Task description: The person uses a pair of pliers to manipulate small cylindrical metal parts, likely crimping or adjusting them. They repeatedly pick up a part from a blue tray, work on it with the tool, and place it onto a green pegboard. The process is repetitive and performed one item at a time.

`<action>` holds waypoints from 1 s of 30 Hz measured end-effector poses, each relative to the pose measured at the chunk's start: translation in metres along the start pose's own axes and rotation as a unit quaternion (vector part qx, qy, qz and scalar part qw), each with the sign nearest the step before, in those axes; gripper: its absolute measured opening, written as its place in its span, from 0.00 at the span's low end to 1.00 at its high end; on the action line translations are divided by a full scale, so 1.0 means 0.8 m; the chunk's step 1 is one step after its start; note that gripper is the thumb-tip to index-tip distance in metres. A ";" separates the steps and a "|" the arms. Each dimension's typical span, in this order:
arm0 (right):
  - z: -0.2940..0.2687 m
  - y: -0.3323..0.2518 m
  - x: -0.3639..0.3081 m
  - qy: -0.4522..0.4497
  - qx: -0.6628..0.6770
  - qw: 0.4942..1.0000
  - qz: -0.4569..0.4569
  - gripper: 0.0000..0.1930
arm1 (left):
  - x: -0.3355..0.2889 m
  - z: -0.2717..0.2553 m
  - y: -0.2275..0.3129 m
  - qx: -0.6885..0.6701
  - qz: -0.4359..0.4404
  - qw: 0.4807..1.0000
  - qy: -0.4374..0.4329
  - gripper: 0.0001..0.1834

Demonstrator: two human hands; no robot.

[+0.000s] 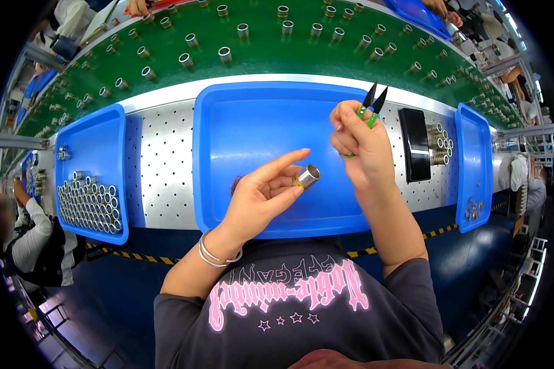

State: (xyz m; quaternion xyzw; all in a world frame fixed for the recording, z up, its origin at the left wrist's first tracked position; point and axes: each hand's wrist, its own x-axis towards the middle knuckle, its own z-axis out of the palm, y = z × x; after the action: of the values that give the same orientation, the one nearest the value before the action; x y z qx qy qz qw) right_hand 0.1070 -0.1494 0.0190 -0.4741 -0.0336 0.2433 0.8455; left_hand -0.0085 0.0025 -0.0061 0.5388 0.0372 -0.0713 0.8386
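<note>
Over a large blue tray point(252, 224), my left hand point(261, 194) holds a short, shiny metal cylinder point(309, 176) by its lower end. Its hollow end faces up and to the right, and a yellowish band shows near my fingers. Farther right, my right hand point(363, 144) is closed round a pair of thread snips point(371, 109) with green handles. The snips' black blades point up, spread apart, away from the cylinder. My two hands are not touching.
Beyond the tray, a green conveyor belt point(258, 46) carries many similar cylinders. On the left, a blue tray point(92, 138) holds packed rows of them. To the right lie a black flat device point(415, 144), a cluster of cylinders point(441, 144) and another blue tray point(474, 166). Other people work nearby.
</note>
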 end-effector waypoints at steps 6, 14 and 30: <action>-0.009 -0.012 -0.016 -0.053 0.047 0.994 -0.078 0.07 | 0.001 -0.006 0.004 -0.076 0.008 0.996 0.041 0.23; 0.022 -0.030 -0.039 -0.168 -0.018 0.978 -0.124 0.10 | 0.003 -0.008 -0.002 -0.088 0.024 0.994 0.061 0.22; 0.045 -0.032 -0.022 -0.134 -0.118 0.976 -0.124 0.16 | 0.003 -0.010 -0.004 -0.088 -0.008 0.992 0.084 0.24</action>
State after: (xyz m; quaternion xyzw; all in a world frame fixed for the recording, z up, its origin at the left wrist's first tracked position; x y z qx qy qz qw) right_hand 0.0907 -0.1400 0.0626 -0.5256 -0.2333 0.1923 0.7952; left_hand -0.0062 0.0086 -0.0128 0.4664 0.1180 -0.0284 0.8762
